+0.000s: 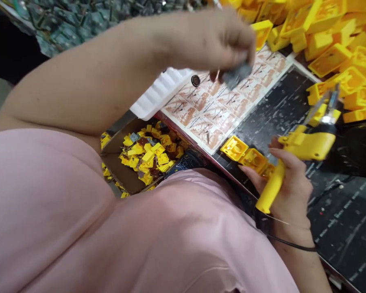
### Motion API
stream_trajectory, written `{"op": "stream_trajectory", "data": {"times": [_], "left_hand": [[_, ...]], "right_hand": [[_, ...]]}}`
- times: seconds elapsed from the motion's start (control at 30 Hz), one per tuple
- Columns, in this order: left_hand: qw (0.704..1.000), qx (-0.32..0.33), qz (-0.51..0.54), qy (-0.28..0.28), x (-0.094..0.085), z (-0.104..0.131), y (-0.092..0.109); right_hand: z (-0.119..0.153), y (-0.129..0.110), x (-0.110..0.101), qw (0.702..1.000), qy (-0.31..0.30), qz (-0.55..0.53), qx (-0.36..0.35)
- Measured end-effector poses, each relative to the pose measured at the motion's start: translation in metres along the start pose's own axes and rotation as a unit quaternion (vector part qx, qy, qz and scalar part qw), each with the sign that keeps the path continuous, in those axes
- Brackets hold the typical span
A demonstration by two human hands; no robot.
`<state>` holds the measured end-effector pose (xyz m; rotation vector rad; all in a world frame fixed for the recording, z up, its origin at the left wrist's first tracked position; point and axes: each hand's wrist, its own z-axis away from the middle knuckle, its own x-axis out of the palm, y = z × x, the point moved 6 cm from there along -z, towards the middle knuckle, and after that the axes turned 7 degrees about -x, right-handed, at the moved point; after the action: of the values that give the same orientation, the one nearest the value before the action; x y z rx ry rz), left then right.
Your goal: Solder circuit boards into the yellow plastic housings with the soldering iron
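My left hand (228, 44) is above the patterned sheet (198, 110), its fingers closed on a small grey part (238, 75) that is blurred. In my right hand (293, 183), near the table's front edge, a yellow soldering gun (308, 144) is held with its metal tip toward the yellow pile. The same hand's thumb and fingers reach around a short row of open yellow housings (234, 147) lying on the black mat. Part of that row is hidden behind the gun's handle.
Many yellow housings (329, 59) are heaped at the back right. Grey parts (70, 22) pile up at the back left. A white ridged tray (160, 91) adjoins the sheet. Below the edge, a cardboard box (117, 140) holds yellow pieces.
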<state>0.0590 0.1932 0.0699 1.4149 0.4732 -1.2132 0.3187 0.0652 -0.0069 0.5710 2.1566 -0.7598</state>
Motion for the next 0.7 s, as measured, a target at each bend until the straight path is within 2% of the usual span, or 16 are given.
{"op": "stream_trajectory", "data": {"times": [0.1, 0.17, 0.2, 0.23, 0.3, 0.37, 0.43, 0.53, 0.7], "left_hand": [[0.975, 0.035, -0.187, -0.115, 0.043, -0.003, 0.015], [0.961, 0.075, -0.217, -0.157, 0.069, -0.003, 0.020], [0.959, 0.098, -0.212, -0.160, 0.078, -0.001, 0.021], [0.962, 0.119, -0.198, -0.144, 0.082, 0.001, 0.020], [0.978, 0.148, -0.136, -0.049, 0.075, 0.009, 0.013], [0.990, 0.110, -0.048, 0.073, 0.056, 0.021, -0.006], [0.986, 0.042, 0.019, 0.159, 0.043, 0.035, -0.031], [0.981, 0.010, 0.008, 0.191, 0.051, 0.048, -0.045], [0.977, 0.013, -0.055, 0.205, 0.088, 0.035, -0.025]], "right_hand": [[-0.024, -0.015, 0.021, 0.998, -0.027, -0.002, -0.052], [-0.033, -0.018, 0.033, 0.997, -0.044, -0.006, -0.065], [-0.034, -0.018, 0.037, 0.996, -0.051, -0.008, -0.069], [-0.034, -0.017, 0.038, 0.996, -0.058, -0.009, -0.067], [-0.030, -0.016, 0.035, 0.996, -0.065, -0.020, -0.065], [-0.024, -0.015, 0.023, 0.996, -0.059, -0.038, -0.056], [-0.020, -0.014, 0.005, 0.997, -0.023, -0.059, -0.034], [-0.013, -0.016, -0.023, 0.998, 0.035, -0.054, -0.014], [-0.004, -0.016, -0.043, 0.998, 0.065, 0.007, -0.008]]}}
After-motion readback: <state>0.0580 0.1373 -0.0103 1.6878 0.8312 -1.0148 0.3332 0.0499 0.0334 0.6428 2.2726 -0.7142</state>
